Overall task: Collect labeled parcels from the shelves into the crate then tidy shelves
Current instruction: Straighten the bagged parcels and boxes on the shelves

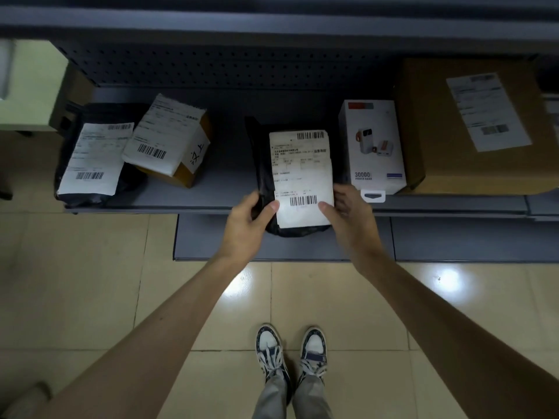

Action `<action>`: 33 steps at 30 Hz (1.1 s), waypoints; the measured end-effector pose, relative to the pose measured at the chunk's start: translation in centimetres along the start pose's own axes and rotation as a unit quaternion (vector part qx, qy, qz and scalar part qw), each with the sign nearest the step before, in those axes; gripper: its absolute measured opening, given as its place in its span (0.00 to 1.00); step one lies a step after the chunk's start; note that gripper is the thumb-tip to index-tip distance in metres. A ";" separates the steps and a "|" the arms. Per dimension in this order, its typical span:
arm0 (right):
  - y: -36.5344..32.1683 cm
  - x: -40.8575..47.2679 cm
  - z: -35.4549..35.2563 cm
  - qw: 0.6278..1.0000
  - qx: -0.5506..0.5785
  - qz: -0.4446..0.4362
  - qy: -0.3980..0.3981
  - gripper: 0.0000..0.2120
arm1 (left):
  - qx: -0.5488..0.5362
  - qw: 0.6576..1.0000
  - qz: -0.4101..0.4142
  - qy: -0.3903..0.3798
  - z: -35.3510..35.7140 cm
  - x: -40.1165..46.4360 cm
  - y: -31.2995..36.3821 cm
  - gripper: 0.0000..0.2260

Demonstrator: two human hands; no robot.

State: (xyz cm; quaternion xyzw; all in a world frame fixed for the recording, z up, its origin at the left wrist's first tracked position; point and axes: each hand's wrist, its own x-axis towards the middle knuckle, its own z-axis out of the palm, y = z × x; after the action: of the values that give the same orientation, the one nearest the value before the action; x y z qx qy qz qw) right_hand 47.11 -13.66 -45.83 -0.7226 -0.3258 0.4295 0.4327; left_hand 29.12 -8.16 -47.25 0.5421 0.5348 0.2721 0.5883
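Grey metal shelf over beige tiles: left hand and right hand each grip a side of the black labelled parcel at its front edge. Just right stands a white box reading "30000 POWER BANK", beside a cardboard carton; two labelled parcels lie left, print illegible.

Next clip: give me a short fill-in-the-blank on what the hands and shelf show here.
1. Both hands grip the ____ bag parcel at the shelf's front edge.
2. The left hand and right hand each put a ____ on its white label.
3. The power bank box stands directly to its ____.

Missing words: black; thumb; right
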 end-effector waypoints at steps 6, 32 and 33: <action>1.1 -0.7 -0.3 1.000 0.010 0.007 0.004 0.13 | -0.040 0.999 0.022 0.007 0.5 -1.0 -0.8 0.12; 0.7 0.4 0.3 0.999 -0.007 0.031 0.021 0.08 | 0.067 0.996 -0.022 0.063 0.8 0.2 -0.2 0.07; 0.6 0.6 0.6 0.999 -0.019 0.029 0.024 0.07 | 0.073 0.995 -0.022 0.067 0.8 0.5 0.0 0.08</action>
State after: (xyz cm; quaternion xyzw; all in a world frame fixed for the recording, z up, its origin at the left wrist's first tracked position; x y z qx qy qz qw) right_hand 46.92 -13.22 -46.70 -0.7501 -0.3022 0.4181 0.4139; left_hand 30.01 -7.93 -47.52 0.5526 0.6031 0.2552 0.5156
